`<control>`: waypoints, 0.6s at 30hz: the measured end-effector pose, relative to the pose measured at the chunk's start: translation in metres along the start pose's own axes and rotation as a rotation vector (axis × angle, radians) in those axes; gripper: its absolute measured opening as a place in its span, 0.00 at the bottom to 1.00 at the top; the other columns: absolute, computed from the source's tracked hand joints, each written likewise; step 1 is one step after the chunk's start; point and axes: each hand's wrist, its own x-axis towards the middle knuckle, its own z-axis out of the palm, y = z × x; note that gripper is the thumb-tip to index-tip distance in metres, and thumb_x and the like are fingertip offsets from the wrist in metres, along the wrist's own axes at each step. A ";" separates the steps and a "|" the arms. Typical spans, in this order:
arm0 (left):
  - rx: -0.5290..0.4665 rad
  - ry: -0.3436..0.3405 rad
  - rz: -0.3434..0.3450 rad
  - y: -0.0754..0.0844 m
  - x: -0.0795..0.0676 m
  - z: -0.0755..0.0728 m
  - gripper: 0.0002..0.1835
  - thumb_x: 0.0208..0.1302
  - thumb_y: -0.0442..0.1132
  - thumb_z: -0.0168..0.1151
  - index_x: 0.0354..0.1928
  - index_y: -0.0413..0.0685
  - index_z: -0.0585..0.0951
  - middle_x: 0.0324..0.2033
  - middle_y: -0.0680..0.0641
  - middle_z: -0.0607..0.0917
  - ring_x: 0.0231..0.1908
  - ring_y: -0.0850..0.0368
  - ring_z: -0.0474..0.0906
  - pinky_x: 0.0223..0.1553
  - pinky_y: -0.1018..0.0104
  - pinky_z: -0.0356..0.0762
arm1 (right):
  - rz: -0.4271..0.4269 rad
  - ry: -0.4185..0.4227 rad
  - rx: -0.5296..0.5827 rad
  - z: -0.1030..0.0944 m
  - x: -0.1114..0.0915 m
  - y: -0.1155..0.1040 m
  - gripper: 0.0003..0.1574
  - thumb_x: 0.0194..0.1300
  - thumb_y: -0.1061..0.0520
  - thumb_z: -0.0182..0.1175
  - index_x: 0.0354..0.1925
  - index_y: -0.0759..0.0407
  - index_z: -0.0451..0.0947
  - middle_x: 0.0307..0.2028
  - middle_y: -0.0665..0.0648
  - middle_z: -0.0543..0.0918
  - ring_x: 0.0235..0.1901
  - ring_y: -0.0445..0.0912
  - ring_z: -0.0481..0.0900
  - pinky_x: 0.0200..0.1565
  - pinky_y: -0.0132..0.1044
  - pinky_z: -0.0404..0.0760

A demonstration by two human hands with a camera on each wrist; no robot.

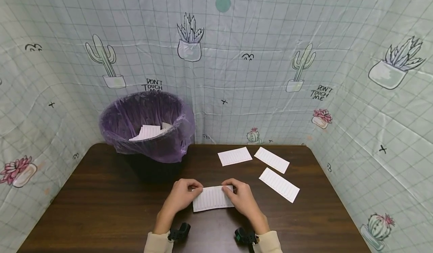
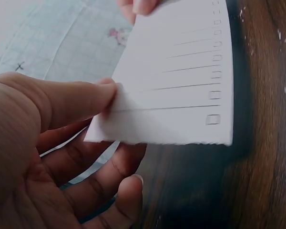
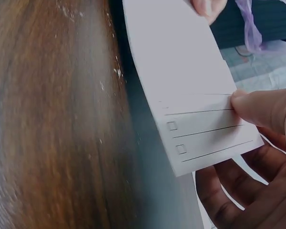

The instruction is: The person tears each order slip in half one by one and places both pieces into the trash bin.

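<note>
A white paper slip with ruled lines and small checkboxes (image 1: 212, 199) is held up between both hands near the front of the table. My left hand (image 1: 183, 194) pinches its left end between thumb and fingers. At the other end, my right hand (image 1: 241, 196) pinches the paper the same way. In the left wrist view the near short edge of the slip (image 2: 171, 114) looks rough, as if torn. The right wrist view shows the thumb (image 3: 262, 107) on the lined face of the slip (image 3: 200, 124), with fingers beneath.
A dark bin with a purple liner (image 1: 169, 151) stands at the back left, holding several lined papers (image 1: 149, 132). Three similar slips lie right of centre: one (image 1: 235, 156), another (image 1: 272, 159), a third (image 1: 279, 184). A patterned curtain (image 1: 223, 76) surrounds the brown table (image 1: 101, 208).
</note>
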 end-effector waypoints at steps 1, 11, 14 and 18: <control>-0.009 -0.006 -0.008 -0.001 0.000 0.000 0.03 0.65 0.34 0.69 0.34 0.45 0.89 0.33 0.49 0.90 0.33 0.60 0.81 0.35 0.68 0.78 | -0.004 0.008 -0.004 0.000 0.000 0.002 0.04 0.65 0.64 0.69 0.39 0.57 0.87 0.33 0.53 0.88 0.24 0.33 0.70 0.28 0.28 0.72; -0.036 -0.033 -0.014 -0.003 -0.001 -0.003 0.03 0.67 0.34 0.68 0.35 0.44 0.88 0.32 0.49 0.88 0.30 0.61 0.79 0.33 0.70 0.76 | -0.009 -0.010 -0.013 -0.006 0.000 0.008 0.04 0.68 0.59 0.68 0.36 0.59 0.87 0.33 0.51 0.89 0.31 0.35 0.81 0.36 0.30 0.81; -0.042 -0.037 -0.016 -0.003 -0.001 -0.003 0.04 0.68 0.34 0.67 0.36 0.44 0.88 0.30 0.49 0.87 0.29 0.62 0.77 0.31 0.70 0.75 | 0.004 -0.021 -0.009 -0.006 0.001 0.009 0.05 0.68 0.59 0.68 0.36 0.60 0.87 0.33 0.50 0.89 0.32 0.35 0.81 0.36 0.30 0.81; -0.047 -0.033 -0.021 -0.003 -0.001 -0.003 0.04 0.68 0.34 0.67 0.36 0.44 0.88 0.29 0.51 0.86 0.27 0.63 0.74 0.30 0.70 0.73 | 0.000 -0.008 -0.002 -0.006 0.001 0.010 0.04 0.67 0.60 0.68 0.36 0.60 0.87 0.33 0.51 0.89 0.32 0.35 0.81 0.36 0.30 0.81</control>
